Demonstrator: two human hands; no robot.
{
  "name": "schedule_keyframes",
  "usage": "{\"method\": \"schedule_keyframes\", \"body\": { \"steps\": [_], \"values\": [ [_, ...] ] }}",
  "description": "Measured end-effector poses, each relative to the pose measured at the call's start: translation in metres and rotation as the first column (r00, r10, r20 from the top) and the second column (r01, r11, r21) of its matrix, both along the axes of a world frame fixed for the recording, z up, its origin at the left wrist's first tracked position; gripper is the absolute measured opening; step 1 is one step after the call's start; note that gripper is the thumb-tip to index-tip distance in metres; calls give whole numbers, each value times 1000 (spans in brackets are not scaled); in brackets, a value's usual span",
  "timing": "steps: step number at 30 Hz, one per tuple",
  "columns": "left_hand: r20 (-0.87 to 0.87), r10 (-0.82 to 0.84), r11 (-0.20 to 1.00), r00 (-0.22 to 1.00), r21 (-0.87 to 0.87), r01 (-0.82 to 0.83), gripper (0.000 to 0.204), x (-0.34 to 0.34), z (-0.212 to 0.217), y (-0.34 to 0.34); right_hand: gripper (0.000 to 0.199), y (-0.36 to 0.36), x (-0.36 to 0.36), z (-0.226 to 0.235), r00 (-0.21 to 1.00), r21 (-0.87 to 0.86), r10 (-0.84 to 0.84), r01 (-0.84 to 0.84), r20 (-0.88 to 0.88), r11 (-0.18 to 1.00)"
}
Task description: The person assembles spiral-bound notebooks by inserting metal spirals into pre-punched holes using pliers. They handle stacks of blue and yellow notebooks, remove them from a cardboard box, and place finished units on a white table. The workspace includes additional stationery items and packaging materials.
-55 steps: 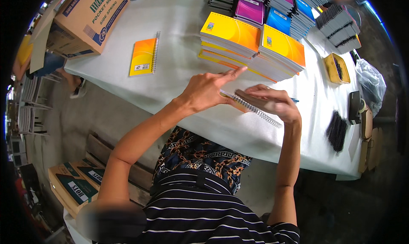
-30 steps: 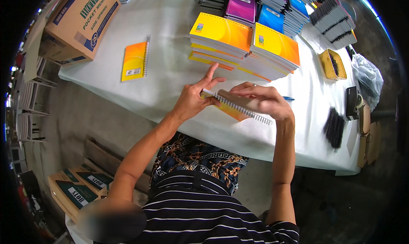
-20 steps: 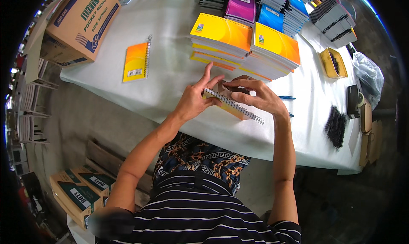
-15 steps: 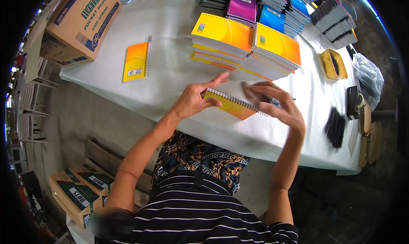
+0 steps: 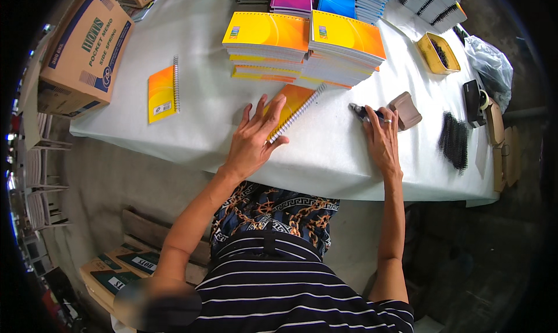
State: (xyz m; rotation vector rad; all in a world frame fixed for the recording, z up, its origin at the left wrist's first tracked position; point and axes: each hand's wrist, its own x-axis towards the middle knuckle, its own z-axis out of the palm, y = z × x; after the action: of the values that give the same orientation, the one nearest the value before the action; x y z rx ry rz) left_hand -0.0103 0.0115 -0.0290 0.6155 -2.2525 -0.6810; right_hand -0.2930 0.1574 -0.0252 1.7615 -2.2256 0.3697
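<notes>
Orange spiral notebook (image 5: 293, 103) lies under the flat, spread left hand (image 5: 254, 139); right hand (image 5: 381, 140) rests open on pliers (image 5: 365, 112).

orange spiral notebook (image 5: 293, 103), white tablecloth (image 5: 325, 153), black-and-white striped shirt (image 5: 290, 292)

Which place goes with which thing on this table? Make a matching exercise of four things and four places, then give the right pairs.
Things:
1. left hand
2. right hand
3. single orange notebook
4. yellow tray

Places:
A. alone on the white cloth, near the cardboard box
B. far right part of the table, beside the clear plastic bag
C. flat on the spiral notebook in front of the yellow stacks
D. at a dark hand tool next to a brown block

Pairs: 1-C, 2-D, 3-A, 4-B
</notes>
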Motion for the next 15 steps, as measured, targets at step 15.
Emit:
{"method": "schedule_keyframes", "body": {
  "steps": [15],
  "values": [
    [163,167,973,972,-187,-136,63,-8,14,15,43,-5,142,41,901,-158,267,-225,341,961]
  ]
}}
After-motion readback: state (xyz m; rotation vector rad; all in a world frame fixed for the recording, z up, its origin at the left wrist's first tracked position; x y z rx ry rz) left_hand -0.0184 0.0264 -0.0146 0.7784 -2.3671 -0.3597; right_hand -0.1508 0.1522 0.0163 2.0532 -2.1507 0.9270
